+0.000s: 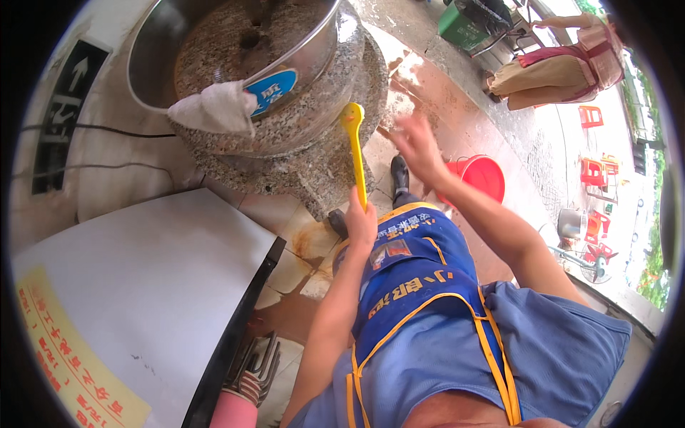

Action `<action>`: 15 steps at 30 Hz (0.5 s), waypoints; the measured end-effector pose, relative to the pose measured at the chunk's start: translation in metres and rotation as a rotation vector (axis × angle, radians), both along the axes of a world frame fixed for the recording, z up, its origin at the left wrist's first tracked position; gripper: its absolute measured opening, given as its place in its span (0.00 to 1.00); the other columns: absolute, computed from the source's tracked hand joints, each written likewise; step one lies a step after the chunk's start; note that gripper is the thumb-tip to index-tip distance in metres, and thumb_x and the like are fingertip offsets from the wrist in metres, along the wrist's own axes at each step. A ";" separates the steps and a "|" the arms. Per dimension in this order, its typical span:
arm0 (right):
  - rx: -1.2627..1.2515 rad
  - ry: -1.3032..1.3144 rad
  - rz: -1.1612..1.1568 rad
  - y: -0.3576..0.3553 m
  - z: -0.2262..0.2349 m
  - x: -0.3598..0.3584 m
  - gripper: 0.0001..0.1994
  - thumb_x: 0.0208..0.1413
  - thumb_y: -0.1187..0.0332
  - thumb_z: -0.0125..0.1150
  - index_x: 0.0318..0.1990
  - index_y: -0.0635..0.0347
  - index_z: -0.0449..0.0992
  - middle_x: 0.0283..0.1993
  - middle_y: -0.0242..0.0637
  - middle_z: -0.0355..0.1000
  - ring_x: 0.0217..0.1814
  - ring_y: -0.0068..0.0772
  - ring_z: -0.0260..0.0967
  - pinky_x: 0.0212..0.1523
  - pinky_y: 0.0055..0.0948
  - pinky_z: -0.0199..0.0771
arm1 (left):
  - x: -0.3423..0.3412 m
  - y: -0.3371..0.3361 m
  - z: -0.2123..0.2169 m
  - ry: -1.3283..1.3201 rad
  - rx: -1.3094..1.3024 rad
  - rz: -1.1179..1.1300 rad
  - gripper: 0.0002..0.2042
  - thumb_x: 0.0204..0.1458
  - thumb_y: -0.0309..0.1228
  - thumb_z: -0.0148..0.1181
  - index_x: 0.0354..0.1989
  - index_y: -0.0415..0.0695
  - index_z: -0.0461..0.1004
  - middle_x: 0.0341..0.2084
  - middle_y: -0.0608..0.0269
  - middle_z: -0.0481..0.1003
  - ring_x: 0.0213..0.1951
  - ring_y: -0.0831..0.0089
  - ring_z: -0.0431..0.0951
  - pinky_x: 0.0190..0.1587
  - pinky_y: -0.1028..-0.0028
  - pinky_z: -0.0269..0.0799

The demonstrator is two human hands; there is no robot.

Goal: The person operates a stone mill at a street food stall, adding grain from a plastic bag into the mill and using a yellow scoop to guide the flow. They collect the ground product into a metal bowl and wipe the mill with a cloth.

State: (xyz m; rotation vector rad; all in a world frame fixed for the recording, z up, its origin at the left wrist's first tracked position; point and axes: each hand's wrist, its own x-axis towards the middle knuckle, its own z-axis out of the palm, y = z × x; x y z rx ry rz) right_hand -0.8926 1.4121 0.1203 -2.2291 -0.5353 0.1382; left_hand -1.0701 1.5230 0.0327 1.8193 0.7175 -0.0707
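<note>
My left hand [362, 222] is closed around the handle of a yellow long-handled plastic tool [357, 158]. Its rounded head points up and away, close to the stone base; I cannot tell if it is a spoon or a brush. My right hand [419, 148] is raised to the right of it, blurred, with fingers apart and nothing in them. Ahead to the left, a large steel basin [325, 44] surrounds a round stone [214, 53] on a speckled stone base [314, 125]. A white cloth [217, 108] hangs over the basin's rim beside a blue round sticker [273, 91].
Below my right forearm stands a red bucket [485, 178]. A white panel [164, 264] with a black edge fills the lower left. Cables [107, 130] run along the left wall. Farther right are another person [564, 65], a green bin [462, 27], red stools [592, 172] and a fan [598, 267].
</note>
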 end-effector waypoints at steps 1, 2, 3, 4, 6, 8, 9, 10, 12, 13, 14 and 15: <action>-0.121 0.094 0.055 -0.038 -0.045 -0.017 0.19 0.62 0.63 0.59 0.55 0.67 0.73 0.53 0.52 0.68 0.52 0.47 0.70 0.53 0.40 0.71 | 0.006 -0.009 0.010 -0.033 -0.037 -0.016 0.20 0.60 0.27 0.51 0.61 0.41 0.65 0.42 0.44 0.78 0.44 0.52 0.80 0.47 0.62 0.75; -0.152 0.157 0.060 -0.066 -0.083 -0.036 0.17 0.59 0.67 0.61 0.53 0.66 0.74 0.54 0.49 0.67 0.50 0.42 0.70 0.51 0.38 0.71 | 0.019 -0.015 0.021 0.035 -0.219 0.005 0.19 0.60 0.27 0.50 0.60 0.41 0.66 0.40 0.47 0.78 0.43 0.58 0.80 0.46 0.65 0.75; -0.128 0.369 0.048 -0.064 -0.066 -0.049 0.19 0.60 0.63 0.61 0.54 0.68 0.74 0.51 0.53 0.68 0.50 0.47 0.71 0.52 0.39 0.72 | 0.030 -0.019 0.028 0.110 -0.392 0.050 0.17 0.61 0.28 0.49 0.59 0.41 0.67 0.39 0.49 0.78 0.41 0.63 0.80 0.44 0.68 0.75; -0.068 0.362 0.118 -0.072 -0.079 -0.055 0.21 0.61 0.63 0.60 0.56 0.68 0.71 0.49 0.49 0.69 0.49 0.43 0.73 0.51 0.37 0.73 | 0.040 -0.029 0.028 0.074 -0.492 0.083 0.15 0.62 0.29 0.49 0.57 0.40 0.68 0.38 0.54 0.76 0.40 0.69 0.78 0.43 0.71 0.74; 0.213 0.945 0.018 -0.061 -0.060 -0.045 0.23 0.64 0.61 0.57 0.61 0.68 0.67 0.48 0.42 0.69 0.47 0.33 0.73 0.49 0.32 0.74 | 0.059 -0.046 0.022 0.012 -0.694 0.154 0.12 0.65 0.30 0.48 0.53 0.40 0.70 0.36 0.63 0.74 0.39 0.82 0.75 0.40 0.79 0.72; 0.319 1.014 0.011 -0.060 -0.056 -0.010 0.23 0.66 0.60 0.53 0.63 0.67 0.65 0.47 0.39 0.70 0.46 0.27 0.72 0.47 0.29 0.73 | 0.096 -0.071 0.019 -0.237 -0.737 0.272 0.10 0.66 0.31 0.48 0.50 0.40 0.71 0.37 0.66 0.74 0.39 0.82 0.74 0.39 0.80 0.71; 0.378 1.049 0.004 -0.061 -0.053 0.009 0.24 0.67 0.60 0.52 0.64 0.66 0.64 0.47 0.37 0.70 0.46 0.24 0.71 0.46 0.28 0.73 | 0.115 -0.074 0.030 -0.207 -0.841 0.306 0.11 0.68 0.35 0.48 0.48 0.41 0.70 0.38 0.70 0.72 0.40 0.84 0.72 0.39 0.81 0.70; 0.361 1.061 0.035 -0.066 -0.049 0.031 0.24 0.68 0.59 0.51 0.64 0.66 0.64 0.47 0.37 0.71 0.45 0.23 0.71 0.46 0.28 0.73 | 0.132 -0.083 0.029 -0.223 -0.867 0.314 0.11 0.68 0.36 0.48 0.48 0.42 0.69 0.38 0.70 0.72 0.39 0.83 0.72 0.39 0.80 0.70; 0.326 1.078 0.095 -0.075 -0.035 0.080 0.24 0.68 0.59 0.49 0.64 0.66 0.63 0.47 0.36 0.72 0.45 0.21 0.70 0.45 0.27 0.72 | 0.167 -0.101 0.028 -0.260 -0.924 0.327 0.12 0.69 0.38 0.47 0.49 0.43 0.68 0.37 0.70 0.72 0.39 0.83 0.72 0.40 0.80 0.71; 0.302 1.090 0.055 -0.077 -0.027 0.100 0.22 0.66 0.61 0.49 0.62 0.65 0.66 0.44 0.36 0.74 0.45 0.24 0.70 0.45 0.28 0.72 | 0.186 -0.107 0.034 -0.242 -0.880 0.288 0.13 0.69 0.38 0.47 0.51 0.42 0.66 0.37 0.69 0.72 0.38 0.82 0.72 0.39 0.80 0.71; 0.298 1.045 0.071 -0.084 -0.031 0.119 0.21 0.65 0.63 0.49 0.60 0.65 0.68 0.43 0.37 0.74 0.44 0.25 0.70 0.45 0.28 0.72 | 0.203 -0.116 0.033 -0.229 -0.766 0.258 0.12 0.69 0.37 0.45 0.50 0.41 0.67 0.37 0.68 0.72 0.38 0.80 0.73 0.38 0.78 0.71; 0.293 0.992 0.097 -0.088 -0.031 0.140 0.19 0.64 0.64 0.49 0.58 0.66 0.70 0.42 0.37 0.74 0.44 0.25 0.70 0.45 0.29 0.72 | 0.224 -0.124 0.035 -0.228 -0.651 0.231 0.12 0.69 0.36 0.44 0.48 0.41 0.67 0.37 0.67 0.72 0.37 0.79 0.73 0.37 0.77 0.72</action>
